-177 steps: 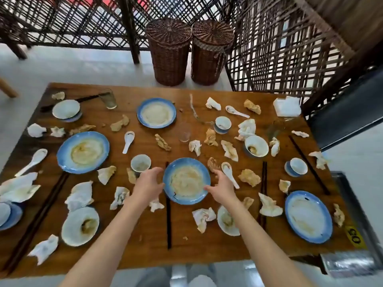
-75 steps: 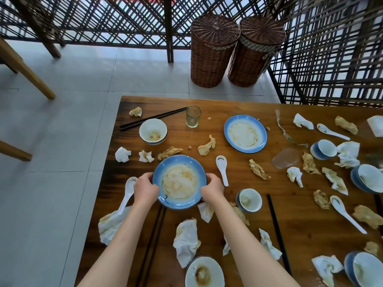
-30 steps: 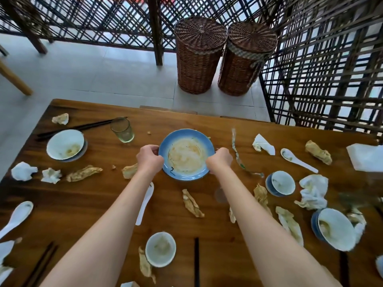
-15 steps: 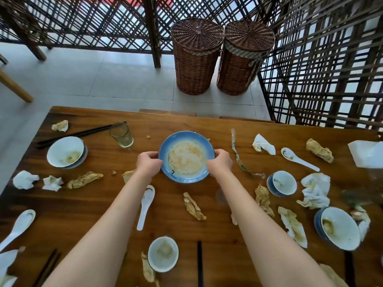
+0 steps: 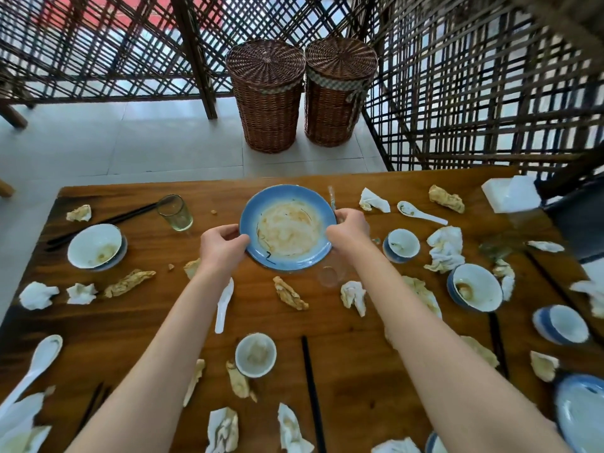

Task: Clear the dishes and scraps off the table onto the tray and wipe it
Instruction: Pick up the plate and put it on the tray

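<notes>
Blue-rimmed round ceramic plate (image 5: 287, 228), smeared with sauce, is gripped at opposite edges by the left hand (image 5: 222, 246) and right hand (image 5: 348, 228) over the wooden tabletop (image 5: 353, 348), an empty drinking glass (image 5: 175, 213) standing left of the left hand.

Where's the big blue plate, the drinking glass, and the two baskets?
Blue plate (image 5: 287, 228), head view, smeared centre.
Drinking glass (image 5: 175, 213), head view, side wall.
Baskets (image 5: 266, 93), head view, left basket's woven side.
</notes>
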Available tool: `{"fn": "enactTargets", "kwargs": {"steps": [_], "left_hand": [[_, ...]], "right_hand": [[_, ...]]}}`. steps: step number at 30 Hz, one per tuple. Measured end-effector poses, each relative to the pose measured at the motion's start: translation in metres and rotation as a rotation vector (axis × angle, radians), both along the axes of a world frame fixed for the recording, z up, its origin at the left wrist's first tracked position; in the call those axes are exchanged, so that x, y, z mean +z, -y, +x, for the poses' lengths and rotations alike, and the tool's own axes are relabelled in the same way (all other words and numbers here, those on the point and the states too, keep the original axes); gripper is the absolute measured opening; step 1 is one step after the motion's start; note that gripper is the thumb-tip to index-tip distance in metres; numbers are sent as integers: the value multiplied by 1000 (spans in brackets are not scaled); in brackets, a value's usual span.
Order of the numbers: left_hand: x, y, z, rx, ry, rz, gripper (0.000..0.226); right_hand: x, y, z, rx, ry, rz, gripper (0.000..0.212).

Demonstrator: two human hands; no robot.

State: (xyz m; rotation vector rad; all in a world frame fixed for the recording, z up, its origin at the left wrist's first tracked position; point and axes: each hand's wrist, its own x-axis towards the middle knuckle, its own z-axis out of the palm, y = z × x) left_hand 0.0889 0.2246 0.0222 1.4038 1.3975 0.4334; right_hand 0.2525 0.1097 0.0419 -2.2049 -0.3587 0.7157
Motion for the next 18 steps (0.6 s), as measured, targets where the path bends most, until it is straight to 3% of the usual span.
{"fn": "enactTargets", "kwargs": {"steps": [10,18], "left_hand": [[59,107,-10,-127,27,58,35],[72,236,6,-119,89,8,36]], "right_hand": [[46,130,-21,-120,-87,35,26],[68,257,0,-58,-50,47,28]]}}
